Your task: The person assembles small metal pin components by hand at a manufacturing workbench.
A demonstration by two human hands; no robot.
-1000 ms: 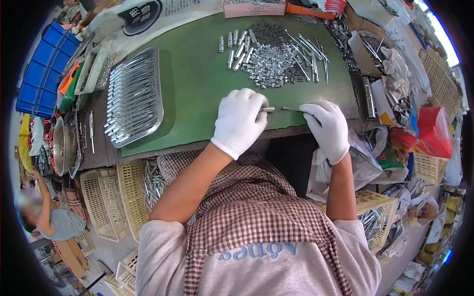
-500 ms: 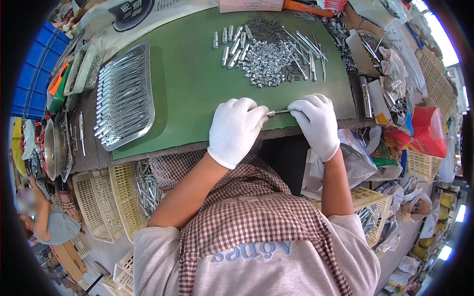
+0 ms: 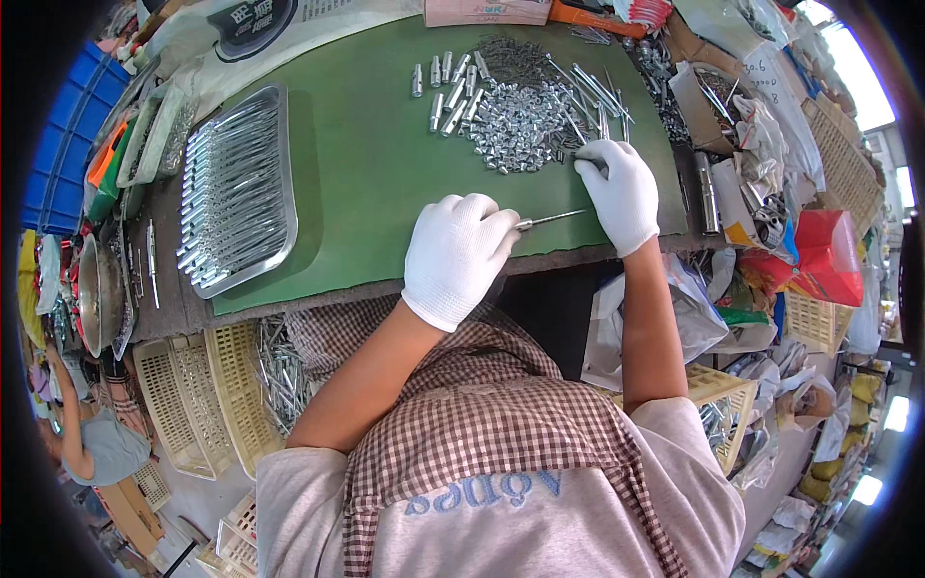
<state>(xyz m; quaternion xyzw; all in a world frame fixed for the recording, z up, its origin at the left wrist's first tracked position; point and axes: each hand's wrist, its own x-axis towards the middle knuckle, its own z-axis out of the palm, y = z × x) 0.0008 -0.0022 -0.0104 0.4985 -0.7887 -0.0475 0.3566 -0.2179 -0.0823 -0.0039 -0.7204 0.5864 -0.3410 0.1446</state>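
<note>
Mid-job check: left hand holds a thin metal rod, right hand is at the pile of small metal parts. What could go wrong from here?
1. The thin rod sticks out of the left hand toward the right hand; its tip could poke the glove.
2. The right hand's fingers reach into the loose pile of small metal parts; a sweep could scatter them across the green mat.
3. The left hand sits near the mat's front edge, so a slipped rod might fall off.

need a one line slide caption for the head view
Gloved left hand holds a thin metal rod over the green mat while the right hand reaches into the pile of small metal parts.
</note>
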